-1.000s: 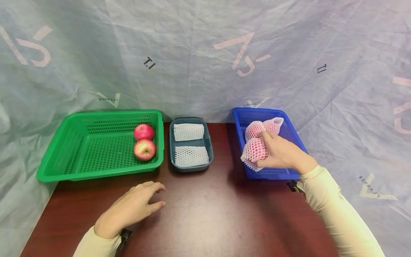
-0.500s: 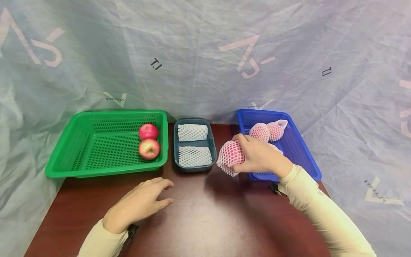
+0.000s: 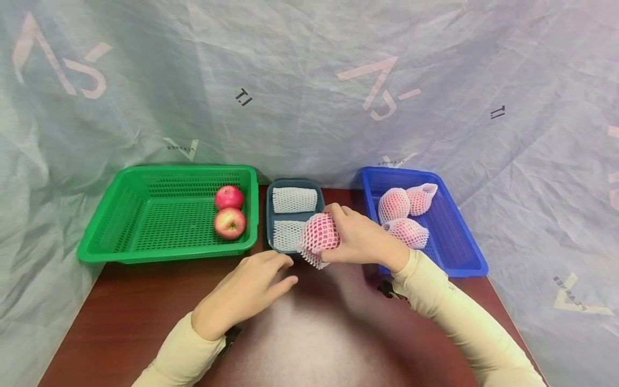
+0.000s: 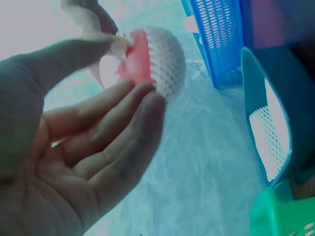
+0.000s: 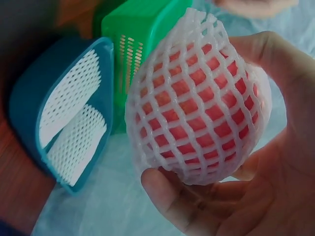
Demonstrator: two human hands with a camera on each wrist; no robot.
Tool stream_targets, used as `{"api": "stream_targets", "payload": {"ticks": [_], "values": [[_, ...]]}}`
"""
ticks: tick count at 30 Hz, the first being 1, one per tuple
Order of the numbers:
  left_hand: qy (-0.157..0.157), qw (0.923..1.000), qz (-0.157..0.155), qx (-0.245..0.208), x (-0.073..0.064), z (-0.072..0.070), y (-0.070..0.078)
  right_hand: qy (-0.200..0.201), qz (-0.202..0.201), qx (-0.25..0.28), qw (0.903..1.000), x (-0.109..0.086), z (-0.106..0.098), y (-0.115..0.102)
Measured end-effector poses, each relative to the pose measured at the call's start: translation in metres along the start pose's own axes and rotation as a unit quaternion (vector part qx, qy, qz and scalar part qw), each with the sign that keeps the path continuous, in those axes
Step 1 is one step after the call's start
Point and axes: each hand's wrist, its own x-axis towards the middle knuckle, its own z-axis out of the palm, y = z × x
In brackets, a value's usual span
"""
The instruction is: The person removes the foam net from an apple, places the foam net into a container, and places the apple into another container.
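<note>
My right hand (image 3: 360, 236) grips an apple (image 5: 197, 108) in a white foam net sleeve, held above the table in front of the small dark teal tray (image 3: 271, 215). Red skin shows through the mesh. My left hand (image 3: 246, 290) is just left of this apple, thumb and fingers parted. In the left wrist view its fingertips overlap the apple (image 4: 165, 61); I cannot tell whether they touch it. Two white foam net sleeves lie in the tray, the far one (image 3: 294, 200) in full view and the near one (image 3: 286, 235) partly hidden behind the held apple.
At left stands a green basket (image 3: 169, 255) with two bare apples (image 3: 229, 223) along its right side. A blue basket (image 3: 459, 231) at right holds three net-wrapped apples (image 3: 394, 205). A grey printed cloth (image 3: 290, 107) hangs behind the brown table (image 3: 145, 312).
My right hand has lifted the net-wrapped apple out of the blue basket and carried it left to the teal tray's front. My left hand has moved right and slightly forward, towards it.
</note>
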Motion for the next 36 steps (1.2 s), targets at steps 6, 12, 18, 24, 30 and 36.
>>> {"api": "stream_targets", "payload": {"ticks": [6, 12, 18, 24, 30, 36], "values": [[0.064, 0.9976, 0.02, -0.018, 0.011, 0.002, 0.003, 0.003, -0.008, 0.011, 0.9999, 0.005, -0.001, -0.011], [0.125, 0.991, 0.047, -0.011, 0.016, 0.005, 0.002, 0.009, -0.012, 0.025, 0.9996, 0.008, -0.003, -0.017], [0.14, 0.9897, 0.029, 0.011, 0.018, 0.006, -0.003, 0.015, -0.022, 0.054, 0.9982, 0.011, -0.002, -0.019], [0.133, 0.9905, 0.007, 0.033, 0.017, 0.009, -0.008, 0.014, -0.031, 0.085, 0.9958, 0.014, 0.003, -0.025], [0.125, 0.9904, -0.024, 0.054, 0.018, 0.012, -0.01, -0.002, -0.041, 0.104, 0.9938, 0.016, 0.011, -0.029], [0.125, 0.9888, -0.052, 0.062, 0.019, 0.013, -0.008, -0.025, -0.049, 0.116, 0.9917, 0.015, 0.012, -0.032]]}}
